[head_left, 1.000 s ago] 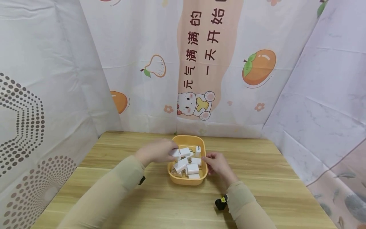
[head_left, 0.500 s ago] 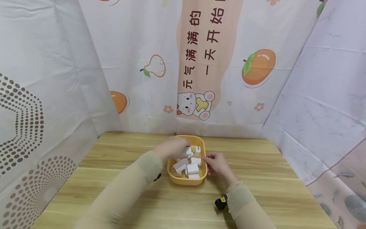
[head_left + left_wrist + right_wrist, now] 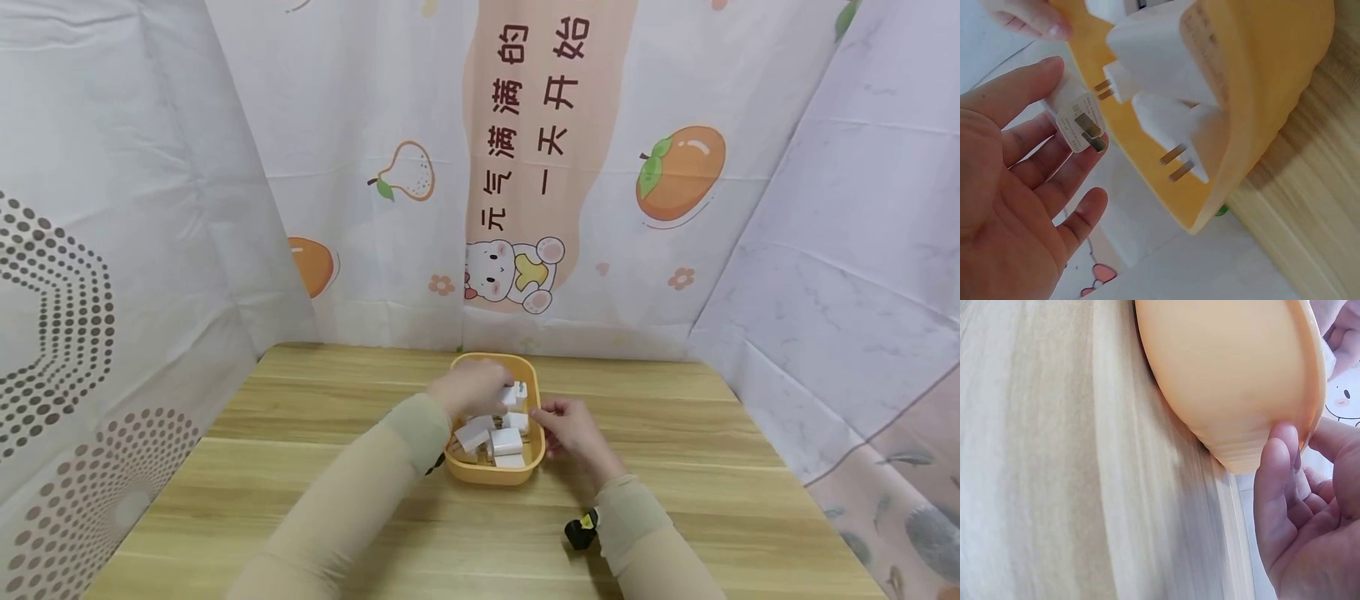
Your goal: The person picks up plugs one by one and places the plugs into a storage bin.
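Observation:
My left hand (image 3: 472, 388) is over the far part of a yellow plastic basin (image 3: 487, 477). Between its thumb and fingers it pinches a white charger plug (image 3: 1074, 112), whose metal prongs show in the left wrist view. Several more white charger plugs (image 3: 506, 442) lie jumbled in the basin, some with prongs showing; my left hand hides part of the pile. At the basin's right side, my right hand (image 3: 573, 429) grips the rim, with fingers (image 3: 1275, 462) against the outer wall in the right wrist view.
The basin stands on a wood-grain table (image 3: 675, 467). Behind the table hangs a printed curtain (image 3: 375, 250), with further cloth on both sides. A black wrist device (image 3: 581, 531) shows below the right forearm.
My left hand has moved rightward from the basin's left rim to over its far part, with a white charger plug in its fingers. My right hand has stayed at the rim.

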`<state>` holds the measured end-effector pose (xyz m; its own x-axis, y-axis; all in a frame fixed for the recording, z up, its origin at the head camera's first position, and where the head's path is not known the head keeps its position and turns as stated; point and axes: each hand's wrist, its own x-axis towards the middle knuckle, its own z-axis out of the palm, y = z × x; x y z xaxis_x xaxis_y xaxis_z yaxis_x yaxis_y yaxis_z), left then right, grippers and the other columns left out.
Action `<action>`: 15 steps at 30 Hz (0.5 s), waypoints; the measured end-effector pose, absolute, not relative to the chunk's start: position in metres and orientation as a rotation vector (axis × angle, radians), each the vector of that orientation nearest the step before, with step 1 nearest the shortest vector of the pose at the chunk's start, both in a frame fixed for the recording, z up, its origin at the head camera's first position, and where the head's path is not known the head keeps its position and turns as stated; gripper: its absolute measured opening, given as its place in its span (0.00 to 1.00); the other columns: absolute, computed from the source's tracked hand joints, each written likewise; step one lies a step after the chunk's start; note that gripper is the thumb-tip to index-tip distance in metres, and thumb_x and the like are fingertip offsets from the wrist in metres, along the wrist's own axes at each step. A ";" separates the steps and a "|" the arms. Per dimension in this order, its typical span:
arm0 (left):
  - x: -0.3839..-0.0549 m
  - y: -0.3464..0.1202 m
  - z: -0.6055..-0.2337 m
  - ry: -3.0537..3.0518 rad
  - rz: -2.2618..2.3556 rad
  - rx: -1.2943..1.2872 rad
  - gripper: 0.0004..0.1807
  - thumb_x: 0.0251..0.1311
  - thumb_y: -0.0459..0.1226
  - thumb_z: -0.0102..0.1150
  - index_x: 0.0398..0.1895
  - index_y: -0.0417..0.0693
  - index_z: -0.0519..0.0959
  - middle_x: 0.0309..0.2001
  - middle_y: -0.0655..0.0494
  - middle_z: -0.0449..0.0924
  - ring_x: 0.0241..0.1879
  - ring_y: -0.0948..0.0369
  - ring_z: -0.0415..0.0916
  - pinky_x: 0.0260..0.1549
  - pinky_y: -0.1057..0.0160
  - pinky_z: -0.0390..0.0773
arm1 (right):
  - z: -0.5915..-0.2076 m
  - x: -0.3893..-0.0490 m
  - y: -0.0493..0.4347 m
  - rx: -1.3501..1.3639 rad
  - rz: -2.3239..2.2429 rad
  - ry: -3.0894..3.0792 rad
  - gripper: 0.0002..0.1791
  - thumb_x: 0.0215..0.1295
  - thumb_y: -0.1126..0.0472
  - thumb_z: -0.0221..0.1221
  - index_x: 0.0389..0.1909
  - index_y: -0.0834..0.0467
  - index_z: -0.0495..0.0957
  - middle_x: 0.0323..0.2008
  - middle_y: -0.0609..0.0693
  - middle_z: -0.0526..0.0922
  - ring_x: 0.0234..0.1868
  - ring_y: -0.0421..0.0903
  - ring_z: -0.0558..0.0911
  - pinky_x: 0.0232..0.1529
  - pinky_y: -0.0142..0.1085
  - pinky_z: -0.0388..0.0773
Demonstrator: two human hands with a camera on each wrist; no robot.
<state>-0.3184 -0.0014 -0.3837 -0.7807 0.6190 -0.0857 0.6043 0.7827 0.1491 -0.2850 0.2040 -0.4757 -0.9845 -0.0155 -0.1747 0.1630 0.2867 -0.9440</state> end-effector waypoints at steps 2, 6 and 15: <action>-0.319 0.000 -0.387 2.839 0.184 0.945 0.20 0.62 0.47 0.71 0.56 0.55 0.83 0.51 0.60 0.83 0.51 0.60 0.79 0.56 0.57 0.76 | -0.475 -0.285 0.204 0.139 -1.791 2.392 0.15 0.70 0.56 0.65 0.45 0.65 0.82 0.24 0.57 0.81 0.17 0.44 0.78 0.17 0.37 0.79; -0.321 0.002 -0.396 2.840 0.186 0.898 0.20 0.61 0.47 0.72 0.56 0.56 0.83 0.53 0.60 0.83 0.52 0.58 0.79 0.56 0.56 0.76 | -0.474 -0.284 0.204 0.128 -1.770 2.390 0.17 0.70 0.55 0.65 0.47 0.66 0.82 0.24 0.58 0.82 0.17 0.44 0.79 0.18 0.37 0.80; -0.324 0.001 -0.402 2.831 0.182 0.877 0.21 0.64 0.46 0.69 0.59 0.54 0.82 0.55 0.61 0.83 0.54 0.58 0.79 0.56 0.56 0.76 | -0.475 -0.285 0.205 0.141 -1.794 2.377 0.14 0.70 0.57 0.64 0.45 0.65 0.82 0.22 0.56 0.80 0.16 0.43 0.77 0.17 0.37 0.79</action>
